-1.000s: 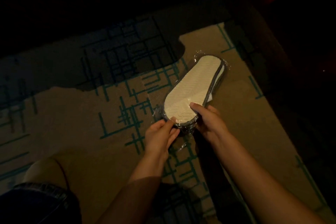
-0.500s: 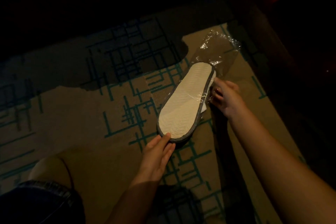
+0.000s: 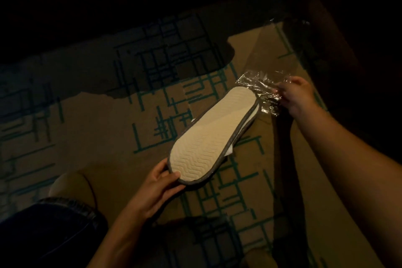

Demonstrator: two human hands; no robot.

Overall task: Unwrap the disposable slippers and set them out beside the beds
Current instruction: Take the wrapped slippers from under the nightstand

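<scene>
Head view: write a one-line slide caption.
Left hand grips the slippers sole-up while right hand pulls the clear wrapper off their far end.

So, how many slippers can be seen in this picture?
1 for certain: the slipper, sole up, gripped at one end by the left hand. White edges under it may be a second one, mostly hidden. The right hand holds the plastic wrapper.

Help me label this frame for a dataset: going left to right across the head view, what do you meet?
Denim-clad knee → left hand gripping the slippers at their near end → crumpled plastic wrapper → right hand pinching the wrapper.
</scene>
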